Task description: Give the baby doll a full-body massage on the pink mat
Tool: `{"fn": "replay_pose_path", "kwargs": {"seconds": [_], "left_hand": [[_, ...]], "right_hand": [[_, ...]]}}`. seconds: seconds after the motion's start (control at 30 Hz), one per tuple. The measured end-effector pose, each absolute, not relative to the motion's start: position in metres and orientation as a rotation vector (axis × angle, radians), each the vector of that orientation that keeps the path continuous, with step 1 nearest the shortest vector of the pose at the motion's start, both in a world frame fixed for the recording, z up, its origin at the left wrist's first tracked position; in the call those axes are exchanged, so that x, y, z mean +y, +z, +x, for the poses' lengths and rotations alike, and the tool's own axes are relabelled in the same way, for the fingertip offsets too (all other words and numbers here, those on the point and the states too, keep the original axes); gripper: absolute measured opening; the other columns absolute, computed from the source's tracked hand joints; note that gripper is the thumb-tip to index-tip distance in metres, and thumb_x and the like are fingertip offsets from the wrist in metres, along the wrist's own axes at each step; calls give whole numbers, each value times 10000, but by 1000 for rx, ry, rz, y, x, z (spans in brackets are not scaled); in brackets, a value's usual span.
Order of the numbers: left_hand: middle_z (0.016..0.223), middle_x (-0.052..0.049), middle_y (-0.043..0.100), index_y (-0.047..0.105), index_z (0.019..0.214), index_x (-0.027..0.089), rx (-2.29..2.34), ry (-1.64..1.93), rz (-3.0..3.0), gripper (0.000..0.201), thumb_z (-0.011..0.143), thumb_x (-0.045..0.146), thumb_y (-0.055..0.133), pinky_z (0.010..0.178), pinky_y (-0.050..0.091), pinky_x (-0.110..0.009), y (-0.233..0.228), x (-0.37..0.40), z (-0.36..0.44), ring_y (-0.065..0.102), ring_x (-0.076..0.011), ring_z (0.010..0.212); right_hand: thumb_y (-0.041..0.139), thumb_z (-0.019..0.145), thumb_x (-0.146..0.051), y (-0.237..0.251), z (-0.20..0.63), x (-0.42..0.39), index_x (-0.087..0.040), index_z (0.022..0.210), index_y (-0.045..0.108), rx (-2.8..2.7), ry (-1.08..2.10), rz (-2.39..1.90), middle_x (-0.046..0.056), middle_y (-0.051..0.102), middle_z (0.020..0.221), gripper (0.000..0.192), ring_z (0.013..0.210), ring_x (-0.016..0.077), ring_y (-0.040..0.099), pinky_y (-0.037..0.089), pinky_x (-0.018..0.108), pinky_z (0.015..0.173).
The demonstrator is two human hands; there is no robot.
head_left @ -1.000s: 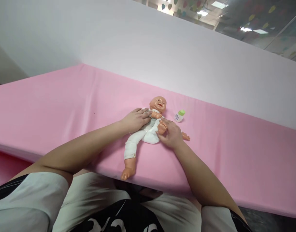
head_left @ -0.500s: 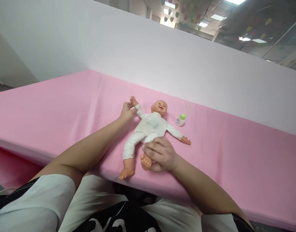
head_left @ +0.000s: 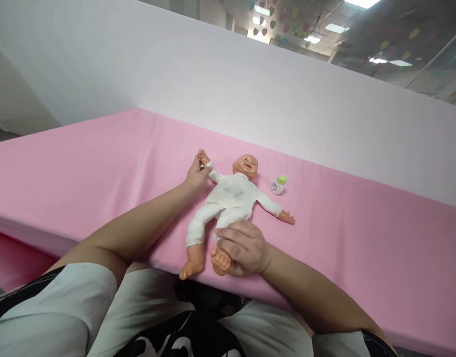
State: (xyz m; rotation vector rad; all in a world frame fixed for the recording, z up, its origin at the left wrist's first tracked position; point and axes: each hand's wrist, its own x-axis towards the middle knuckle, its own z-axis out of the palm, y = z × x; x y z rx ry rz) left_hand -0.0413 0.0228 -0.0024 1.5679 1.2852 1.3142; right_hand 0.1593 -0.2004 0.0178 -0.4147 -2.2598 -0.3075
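Observation:
A baby doll (head_left: 233, 193) with a white cloth body lies on its back on the pink padded surface (head_left: 324, 238), head toward the wall and feet at the near edge. My left hand (head_left: 197, 173) is closed around the doll's raised arm at the wrist, on the left of the picture. Lower down, my right hand (head_left: 246, 248) wraps round the doll's lower leg on the right side; its foot sticks out past my fingers. The doll's other arm and leg lie spread and untouched. A small white bottle (head_left: 278, 185) with a green cap lies beside the doll's head.
Behind the surface rises a white wall (head_left: 268, 99), with glass (head_left: 361, 54) above it bearing heart-shaped stickers. The near edge of the pink surface runs just above my lap (head_left: 213, 317).
My right hand has drawn the doll's leg down toward the near edge, straightening it. The doll's other foot has shifted slightly down and left. My left hand stays nearly in place on the arm.

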Motion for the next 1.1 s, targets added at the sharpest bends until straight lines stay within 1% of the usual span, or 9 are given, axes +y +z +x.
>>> {"fn": "replay_pose_path", "kwargs": {"seconds": [0.13, 0.2, 0.27, 0.53, 0.67, 0.77, 0.87, 0.93, 1.1], "left_hand": [[1761, -155, 278, 84, 1730, 196, 1088, 1145, 2138, 885, 1006, 464, 516, 1294, 307, -503, 1, 3, -31, 320, -293, 1613], [1801, -146, 116, 154, 1727, 159, 1007, 1014, 2383, 825, 1033, 490, 452, 1337, 192, -501, 2, -3, -26, 153, -288, 1667], [1806, -133, 65, 257, 1710, 157, 985, 879, 2544, 761, 1050, 503, 408, 1347, 143, -500, 4, -6, -23, 96, -291, 1676], [1785, -78, 231, 351, 1687, 233, 933, 647, 2769, 660, 1071, 467, 378, 1358, 38, -500, 13, -7, -22, 97, -261, 1677], [1782, -107, 235, 290, 1706, 205, 1019, 739, 2597, 747, 1052, 541, 418, 1346, 140, -506, 6, -7, -24, 151, -308, 1666], [1732, -153, 349, 277, 1700, 164, 1105, 927, 2389, 797, 1029, 552, 463, 1295, 284, -494, 2, -5, -26, 340, -335, 1595], [1511, -130, 618, 467, 1584, 210, 1180, 1092, 2173, 643, 1033, 541, 465, 1138, 462, -470, 1, 1, -30, 612, -324, 1327], [1291, -115, 722, 606, 1395, 214, 1300, 1163, 1961, 516, 1025, 555, 494, 1006, 526, -445, 0, 9, -33, 688, -306, 1115], [864, -99, 669, 609, 1081, 207, 1397, 1299, 1207, 327, 917, 468, 716, 751, 561, -425, -7, 34, -42, 699, -292, 807]], "right_hand": [[738, 895, -300, 27, 179, -187, -326, 1239, 585, -2010, -438, -610, 68, 738, 1313, 377, 1135, 274, 725, 622, 487, 956], [720, 912, -276, 31, 190, -174, -313, 1255, 596, -1981, -466, -711, 92, 730, 1323, 366, 1203, 303, 709, 610, 530, 997], [708, 914, -236, 32, 200, -161, -276, 1255, 618, -1969, -466, -775, 114, 739, 1300, 355, 1217, 313, 704, 605, 545, 1023], [659, 841, -233, 26, 213, -143, -199, 1331, 622, -2064, -266, -1023, 166, 696, 1396, 493, 1310, 338, 660, 563, 579, 1099], [679, 840, -242, 32, 208, -153, -208, 1329, 626, -2098, -308, -948, 159, 711, 1377, 492, 1295, 337, 671, 562, 562, 1093], [671, 858, -235, 37, 201, -162, -232, 1271, 653, -2079, -381, -843, 128, 753, 1294, 413, 1192, 313, 720, 598, 520, 1013], [708, 855, -278, 41, 191, -174, -243, 1238, 658, -2058, -416, -700, 102, 780, 1192, 388, 1022, 281, 754, 626, 475, 901], [735, 840, -297, 42, 184, -183, -230, 1214, 658, -2084, -379, -592, 90, 790, 1112, 387, 937, 253, 754, 636, 437, 841], [680, 844, -344, 31, 169, -198, -227, 1035, 659, -2282, -132, -447, 42, 781, 958, 225, 811, 186, 740, 629, 344, 762]]}}
